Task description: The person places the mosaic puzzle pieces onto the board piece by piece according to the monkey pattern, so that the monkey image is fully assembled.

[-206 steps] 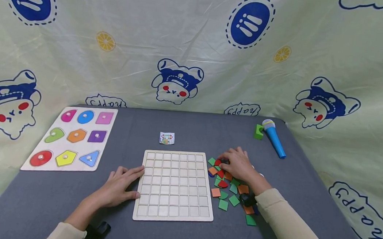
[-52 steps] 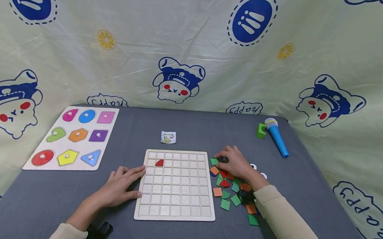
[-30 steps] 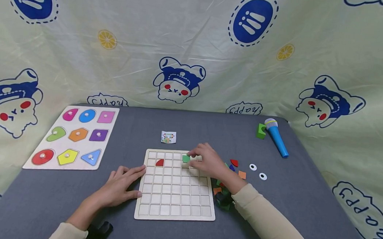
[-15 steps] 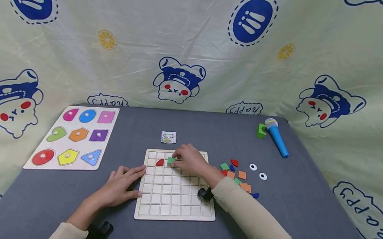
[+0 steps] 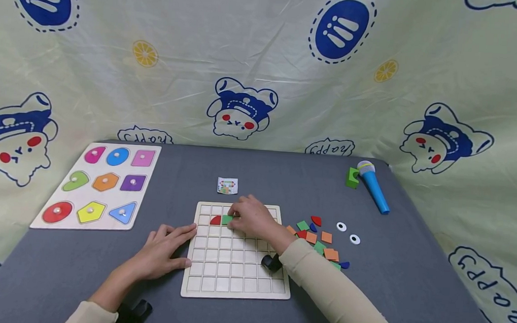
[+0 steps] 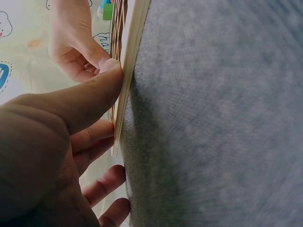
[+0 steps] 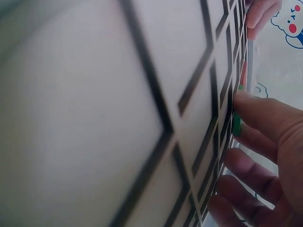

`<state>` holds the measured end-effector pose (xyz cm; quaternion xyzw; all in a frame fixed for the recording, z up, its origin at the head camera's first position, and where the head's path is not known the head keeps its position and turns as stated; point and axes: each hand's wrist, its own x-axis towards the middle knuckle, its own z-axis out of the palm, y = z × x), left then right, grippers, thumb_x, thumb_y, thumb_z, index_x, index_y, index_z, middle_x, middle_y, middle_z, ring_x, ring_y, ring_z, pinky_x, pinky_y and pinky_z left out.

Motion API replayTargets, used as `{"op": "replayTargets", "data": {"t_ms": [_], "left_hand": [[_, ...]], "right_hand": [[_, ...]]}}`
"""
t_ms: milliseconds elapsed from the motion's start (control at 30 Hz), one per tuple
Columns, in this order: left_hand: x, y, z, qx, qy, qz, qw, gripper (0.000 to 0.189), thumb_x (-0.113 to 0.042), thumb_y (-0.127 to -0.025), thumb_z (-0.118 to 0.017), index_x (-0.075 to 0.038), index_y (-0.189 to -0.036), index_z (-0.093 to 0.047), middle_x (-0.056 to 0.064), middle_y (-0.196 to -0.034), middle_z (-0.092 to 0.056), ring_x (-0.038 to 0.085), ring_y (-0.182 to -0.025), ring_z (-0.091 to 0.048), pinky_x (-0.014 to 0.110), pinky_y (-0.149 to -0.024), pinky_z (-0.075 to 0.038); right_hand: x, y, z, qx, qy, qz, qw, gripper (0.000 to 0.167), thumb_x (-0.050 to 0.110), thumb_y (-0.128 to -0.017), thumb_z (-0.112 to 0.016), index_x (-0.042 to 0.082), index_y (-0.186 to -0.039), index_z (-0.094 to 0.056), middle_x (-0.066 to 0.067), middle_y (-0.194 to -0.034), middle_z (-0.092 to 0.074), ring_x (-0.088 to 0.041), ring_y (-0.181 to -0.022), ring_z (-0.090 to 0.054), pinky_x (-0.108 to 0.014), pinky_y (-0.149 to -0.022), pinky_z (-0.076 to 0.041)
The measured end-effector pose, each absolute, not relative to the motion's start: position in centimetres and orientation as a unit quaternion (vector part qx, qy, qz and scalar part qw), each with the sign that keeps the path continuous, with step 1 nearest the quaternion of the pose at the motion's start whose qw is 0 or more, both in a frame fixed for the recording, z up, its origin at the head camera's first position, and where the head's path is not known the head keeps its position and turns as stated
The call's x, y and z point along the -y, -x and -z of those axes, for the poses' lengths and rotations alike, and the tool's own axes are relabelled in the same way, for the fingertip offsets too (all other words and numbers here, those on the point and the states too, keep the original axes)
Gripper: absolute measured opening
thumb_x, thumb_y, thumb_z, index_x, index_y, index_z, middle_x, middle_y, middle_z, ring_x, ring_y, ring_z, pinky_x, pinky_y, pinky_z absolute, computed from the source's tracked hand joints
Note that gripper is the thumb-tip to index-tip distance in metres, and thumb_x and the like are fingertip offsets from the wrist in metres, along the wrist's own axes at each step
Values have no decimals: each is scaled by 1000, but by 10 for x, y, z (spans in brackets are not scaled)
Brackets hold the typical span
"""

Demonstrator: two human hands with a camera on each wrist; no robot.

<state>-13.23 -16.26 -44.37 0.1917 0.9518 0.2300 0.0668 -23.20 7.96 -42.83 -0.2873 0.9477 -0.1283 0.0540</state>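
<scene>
A pale wooden grid board lies on the grey table. My left hand rests at its left side, thumb and fingertips touching the edge; the left wrist view shows the thumb on the rim. Thumb and forefinger of my right hand pinch a green square tile at a cell in the second row from the far side. Directly left of that tile sits a red quarter-round tile. In the right wrist view the green tile shows between thumb and forefinger, low at the grid.
Right of the board lie loose orange tiles, green, red and blue ones, partly behind the right sleeve. Two white rings lie beyond. A small picture card, a shape puzzle, a green block and a blue microphone stand around.
A red tile has come onto the board. Since then my right hand has taken a green tile from the pile and carried it left, beside the red one. The left hand stays put.
</scene>
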Motion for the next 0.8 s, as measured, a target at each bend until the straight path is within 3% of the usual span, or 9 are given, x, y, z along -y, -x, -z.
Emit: {"op": "replayTargets", "data": {"t_ms": [467,800], "left_hand": [[162,131,443,-950,-192,-235,67,71,-34,-80,-73,-16,-143,-43,-2,-151,-38,20,-109,-39,36,-78,-24],[162,131,443,-951,-193,-234,65,72,-33,-80,-73,-17,-143,-43,-2,-151,-38,20,-109,-39,36,-78,-24]], "right_hand": [[-88,230,427,-946,279,157,49,32,36,-83,-71,18,-110,-69,2,-96,-61,-13,-87,-46,-28,-76,-40],[-149,232,411,-946,242,216,2,29,29,-84,-71,14,-109,-70,-2,-97,-61,-16,-91,-47,-33,-78,-40]]}}
